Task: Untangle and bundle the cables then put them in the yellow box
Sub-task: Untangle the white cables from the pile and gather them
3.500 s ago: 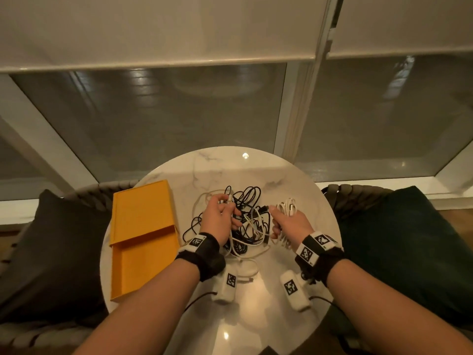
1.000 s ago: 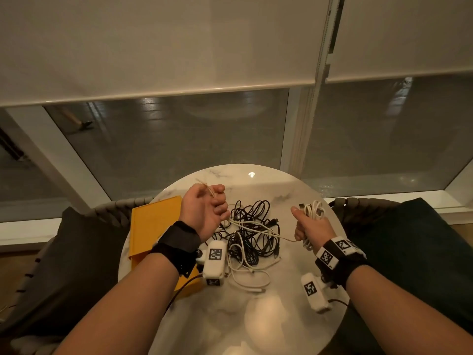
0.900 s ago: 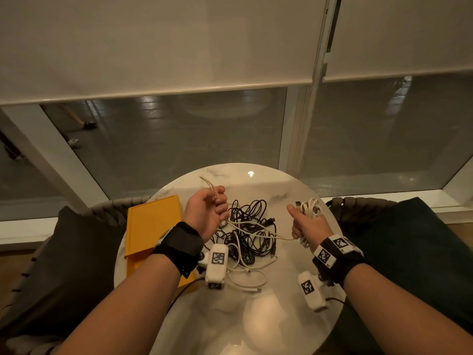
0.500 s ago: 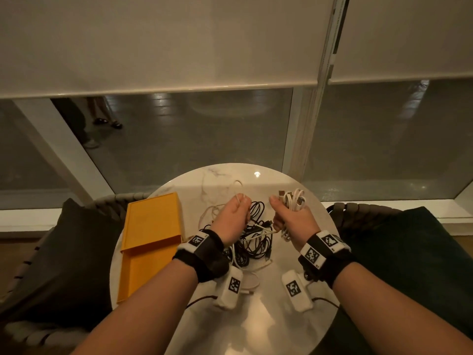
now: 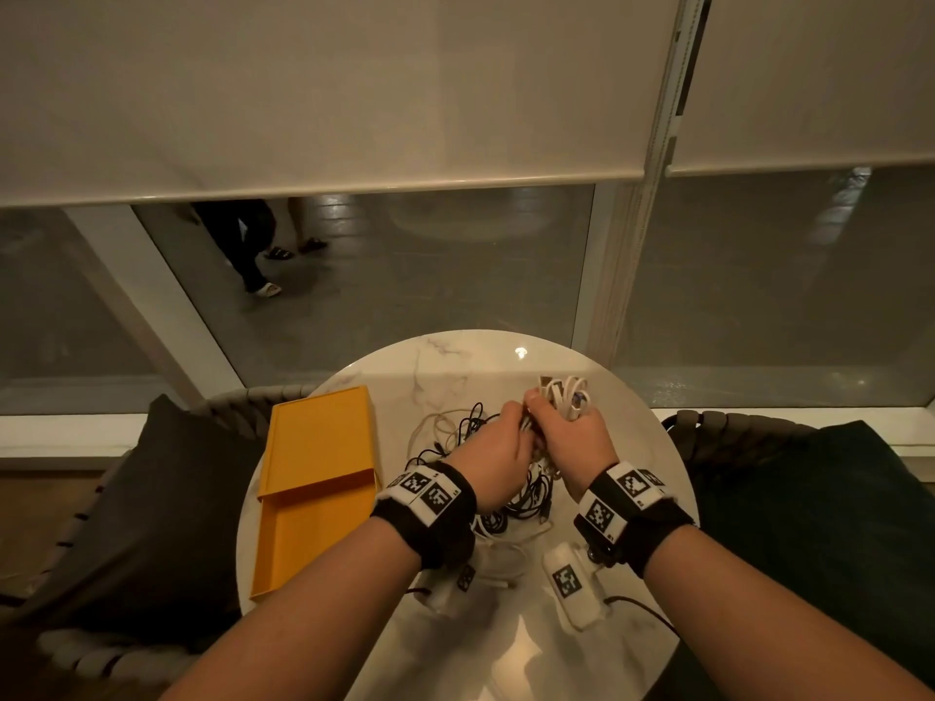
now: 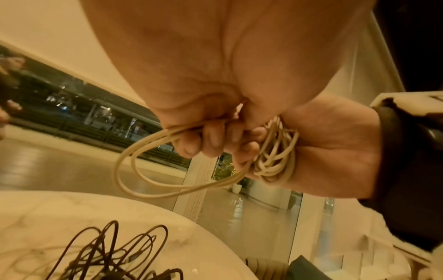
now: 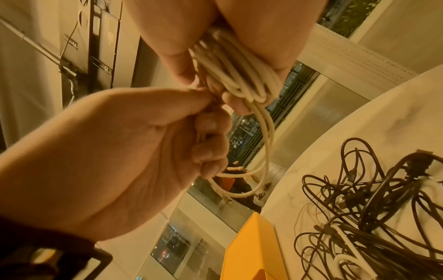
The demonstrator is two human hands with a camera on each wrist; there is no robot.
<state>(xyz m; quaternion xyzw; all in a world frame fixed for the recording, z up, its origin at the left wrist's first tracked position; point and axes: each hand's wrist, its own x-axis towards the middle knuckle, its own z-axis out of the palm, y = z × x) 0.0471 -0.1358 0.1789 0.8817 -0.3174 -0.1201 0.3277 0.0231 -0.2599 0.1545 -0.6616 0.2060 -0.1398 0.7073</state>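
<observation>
Head view: right hand grips a coiled white cable; left hand touches it above the round surface; one yellow box lies open near the left edge.
Left wrist: fingers curl round one white loop.
Right wrist: tangled black cables beside the box, bare surface toward the window.

The round table has a polished, marble-looking top, pale with grey veins, glossy enough to mirror a ceiling light. On it the yellow box looks like smooth matt plastic. The white cable coiled in the right hand has a smooth rubbery sheath with a slight sheen; the black cables heaped at the table's middle look thinner and duller. Black cloth straps wrap both wrists. Either side of the table sit soft, matt dark cushions on woven chair rims.
</observation>
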